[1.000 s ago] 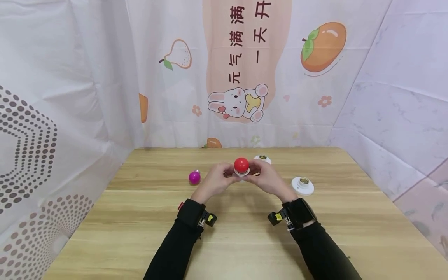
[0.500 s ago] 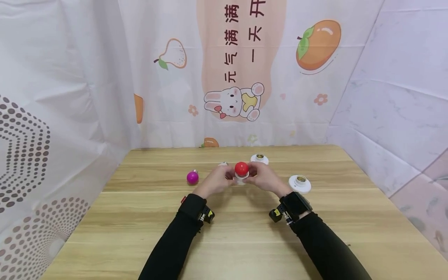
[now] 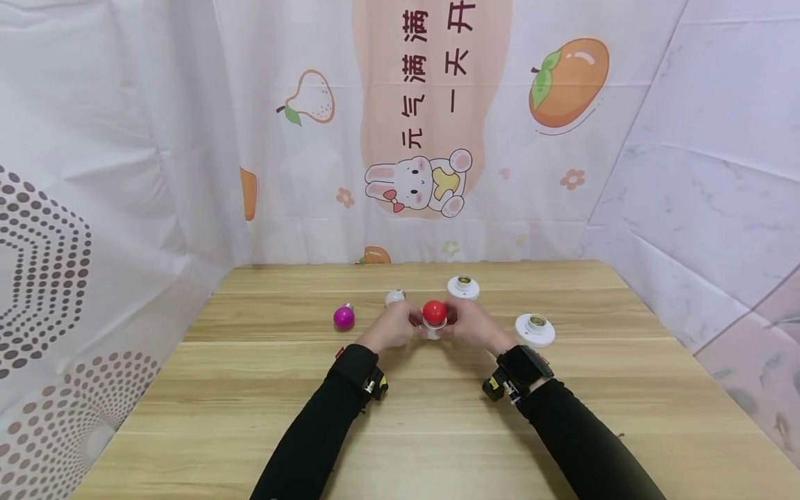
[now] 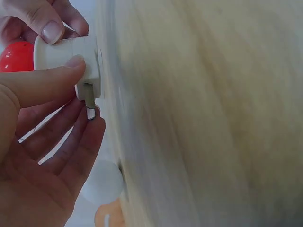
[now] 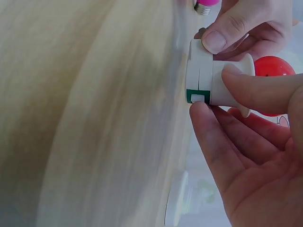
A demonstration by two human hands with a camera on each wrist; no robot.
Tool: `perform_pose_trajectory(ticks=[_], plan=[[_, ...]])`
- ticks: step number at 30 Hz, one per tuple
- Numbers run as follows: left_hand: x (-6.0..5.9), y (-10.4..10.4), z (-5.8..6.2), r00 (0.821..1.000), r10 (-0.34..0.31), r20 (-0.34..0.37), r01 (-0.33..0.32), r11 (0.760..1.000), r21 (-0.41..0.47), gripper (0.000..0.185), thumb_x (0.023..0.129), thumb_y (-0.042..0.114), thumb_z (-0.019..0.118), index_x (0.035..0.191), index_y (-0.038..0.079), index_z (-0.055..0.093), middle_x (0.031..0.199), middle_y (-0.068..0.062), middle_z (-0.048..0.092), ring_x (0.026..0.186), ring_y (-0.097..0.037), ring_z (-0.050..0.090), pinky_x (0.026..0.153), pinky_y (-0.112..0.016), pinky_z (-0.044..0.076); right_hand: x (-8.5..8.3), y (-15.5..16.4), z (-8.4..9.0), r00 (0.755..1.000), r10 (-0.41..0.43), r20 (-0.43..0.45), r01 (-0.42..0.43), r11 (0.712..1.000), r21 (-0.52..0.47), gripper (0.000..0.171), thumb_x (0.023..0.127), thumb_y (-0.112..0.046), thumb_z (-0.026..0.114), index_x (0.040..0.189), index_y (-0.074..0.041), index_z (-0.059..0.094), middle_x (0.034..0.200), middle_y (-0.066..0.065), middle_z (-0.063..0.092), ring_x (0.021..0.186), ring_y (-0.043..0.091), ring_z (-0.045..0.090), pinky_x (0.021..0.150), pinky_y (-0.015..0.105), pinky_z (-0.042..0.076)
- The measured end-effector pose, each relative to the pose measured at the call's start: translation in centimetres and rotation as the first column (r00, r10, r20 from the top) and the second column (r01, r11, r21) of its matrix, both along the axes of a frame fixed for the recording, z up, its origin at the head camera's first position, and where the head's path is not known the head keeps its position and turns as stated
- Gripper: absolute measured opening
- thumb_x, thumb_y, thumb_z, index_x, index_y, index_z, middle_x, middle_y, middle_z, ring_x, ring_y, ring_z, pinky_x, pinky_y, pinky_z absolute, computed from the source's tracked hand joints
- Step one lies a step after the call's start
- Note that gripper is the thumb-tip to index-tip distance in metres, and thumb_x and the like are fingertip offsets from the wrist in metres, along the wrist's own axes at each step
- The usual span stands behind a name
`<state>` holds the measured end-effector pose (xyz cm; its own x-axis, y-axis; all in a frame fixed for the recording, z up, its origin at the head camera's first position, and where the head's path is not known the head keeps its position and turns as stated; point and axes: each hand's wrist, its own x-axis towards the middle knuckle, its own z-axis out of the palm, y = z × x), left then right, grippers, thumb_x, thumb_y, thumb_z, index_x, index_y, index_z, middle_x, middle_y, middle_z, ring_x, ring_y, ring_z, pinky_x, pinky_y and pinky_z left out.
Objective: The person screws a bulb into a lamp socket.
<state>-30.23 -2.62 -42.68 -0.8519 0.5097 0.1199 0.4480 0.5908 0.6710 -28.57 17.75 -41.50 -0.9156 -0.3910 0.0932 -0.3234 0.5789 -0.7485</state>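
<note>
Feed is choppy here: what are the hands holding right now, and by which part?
Both hands hold one white socket with a red bulb in it. Left hand and right hand pinch the socket's white body from opposite sides, not the bulb.

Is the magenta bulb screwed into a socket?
No, the magenta bulb lies loose on the table, left of both hands.
</note>
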Motion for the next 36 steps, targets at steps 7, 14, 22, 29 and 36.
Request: perform_pose_trajectory(ticks=[7,14,22,29,36], plan=[[0.2,0.3,-0.1,0.998,0.039,0.043,-0.038,0.999,-0.031,0.013,0.081,0.003,0.084,0.092,0.002,0.077,0.085,-0.003,0.072,0.082,-0.015,0.063,0.08,-0.03,0.053,-0.1,-0.3,-0.8,0.999,0.016,-0.029,-0.014,0.998,0.06,0.031,0.08,0.002,0.082,0.106,-0.002,0.066,0.093,0.006,0.07,0.085,0.019,0.064,0.081,0.038,0.055],[0.1,0.5,-0.4,0.998,0.057,0.041,-0.054,0.996,-0.073,0.013,0.081,0.007,0.085,0.091,0.005,0.078,0.084,-0.001,0.072,0.082,-0.014,0.061,0.081,-0.03,0.052,-0.2,-0.6,-1.2,0.998,0.0,-0.056,0.005,0.995,0.101,0.032,0.078,0.003,0.084,0.104,-0.001,0.067,0.095,0.006,0.07,0.084,0.018,0.063,0.084,0.039,0.055],[-0.2,0.8,-0.2,0.997,0.053,0.047,-0.05,0.996,-0.077,0.013,0.08,0.011,0.087,0.089,0.006,0.079,0.079,0.001,0.072,0.074,-0.013,0.059,0.07,-0.026,0.049,-0.6,-0.9,-1.3,0.997,-0.021,-0.074,0.032,0.989,0.146,0.034,0.075,-0.007,0.089,0.103,-0.004,0.069,0.093,0.003,0.07,0.082,0.017,0.061,0.085,0.038,0.053],[-0.5,1.1,-0.2,0.994,0.088,0.061,-0.084,0.994,-0.073,0.013,0.079,0.01,0.087,0.088,0.006,0.079,0.08,0.0,0.071,0.074,-0.014,0.058,0.068,-0.026,0.048,-1.0,-0.9,-1.1,0.998,-0.056,-0.036,0.061,0.982,0.177,0.032,0.076,-0.008,0.088,0.1,-0.005,0.067,0.089,0.004,0.068,0.078,0.018,0.06,0.083,0.038,0.052],[-0.6,1.2,-0.3,0.993,0.108,0.053,-0.105,0.993,-0.053,0.011,0.08,0.008,0.086,0.088,0.005,0.078,0.081,-0.002,0.072,0.076,-0.015,0.059,0.074,-0.029,0.049,-1.4,-1.1,-0.8,0.997,-0.07,-0.027,0.074,0.972,0.224,0.028,0.077,-0.011,0.087,0.096,-0.006,0.068,0.084,0.002,0.066,0.074,0.018,0.058,0.076,0.034,0.05]])
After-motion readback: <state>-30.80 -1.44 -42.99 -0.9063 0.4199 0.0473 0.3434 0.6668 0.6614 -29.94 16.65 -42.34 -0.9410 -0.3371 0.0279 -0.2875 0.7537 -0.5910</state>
